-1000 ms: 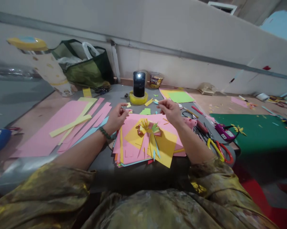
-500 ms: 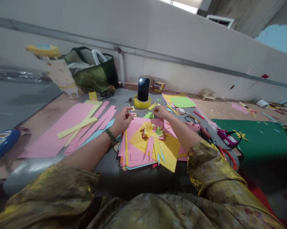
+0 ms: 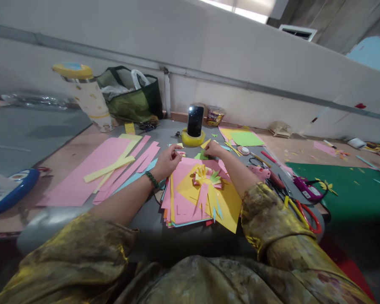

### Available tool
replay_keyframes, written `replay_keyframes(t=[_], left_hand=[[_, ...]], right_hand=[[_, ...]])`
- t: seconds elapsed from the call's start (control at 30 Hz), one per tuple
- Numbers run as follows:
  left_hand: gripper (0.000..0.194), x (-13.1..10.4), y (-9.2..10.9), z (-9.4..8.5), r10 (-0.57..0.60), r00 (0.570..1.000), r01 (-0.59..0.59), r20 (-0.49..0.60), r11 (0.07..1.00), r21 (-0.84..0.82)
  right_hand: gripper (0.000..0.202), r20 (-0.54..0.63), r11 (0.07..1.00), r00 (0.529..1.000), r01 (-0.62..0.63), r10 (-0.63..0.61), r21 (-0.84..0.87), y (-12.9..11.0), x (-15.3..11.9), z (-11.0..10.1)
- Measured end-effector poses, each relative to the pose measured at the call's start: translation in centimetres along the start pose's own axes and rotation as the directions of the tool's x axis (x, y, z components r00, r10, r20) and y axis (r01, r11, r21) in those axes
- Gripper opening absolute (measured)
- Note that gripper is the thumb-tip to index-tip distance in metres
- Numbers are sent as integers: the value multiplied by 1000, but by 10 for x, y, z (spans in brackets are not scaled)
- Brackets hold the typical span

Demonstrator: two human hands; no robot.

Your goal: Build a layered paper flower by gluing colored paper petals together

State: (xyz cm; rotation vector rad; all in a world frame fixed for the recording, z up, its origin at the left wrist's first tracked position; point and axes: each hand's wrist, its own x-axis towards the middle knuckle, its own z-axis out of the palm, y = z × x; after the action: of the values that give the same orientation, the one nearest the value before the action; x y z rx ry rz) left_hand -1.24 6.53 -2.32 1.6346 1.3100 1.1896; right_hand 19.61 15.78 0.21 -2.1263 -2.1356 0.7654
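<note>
My left hand, with a green bead bracelet at its wrist, is raised over the back left corner of a stack of coloured paper. Its fingers are curled in a pinch, and what they hold, if anything, is too small to name. Pinched fingertips point down on my right hand, beside green paper scraps and a yellow scrap; their contents are hidden. Between my forearms a paper flower with yellow, pink and green petals and hanging strips lies on a yellow sheet.
A phone leans upright in a yellow tape roll ahead. Pink sheets and paper strips lie left, near a tumbler and green bag. Right are scissors, a pink glue gun and a green mat.
The view has shifted, so the table's things appear further right. My right hand has moved slightly left against the table, closer to my left hand. The flower lies where it was.
</note>
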Motion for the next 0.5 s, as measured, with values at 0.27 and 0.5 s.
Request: replay_keyframes(t=[0.27, 0.5], left_hand=[[28, 1, 1, 0, -10, 1000, 10, -3, 998, -56], [43, -4, 12, -1, 28, 1000, -28, -3, 982, -188]], right_hand=[[36, -188, 949, 982, 51, 8, 310, 2, -12, -9], [8, -340, 744, 940, 241, -19, 624, 0, -53, -25]])
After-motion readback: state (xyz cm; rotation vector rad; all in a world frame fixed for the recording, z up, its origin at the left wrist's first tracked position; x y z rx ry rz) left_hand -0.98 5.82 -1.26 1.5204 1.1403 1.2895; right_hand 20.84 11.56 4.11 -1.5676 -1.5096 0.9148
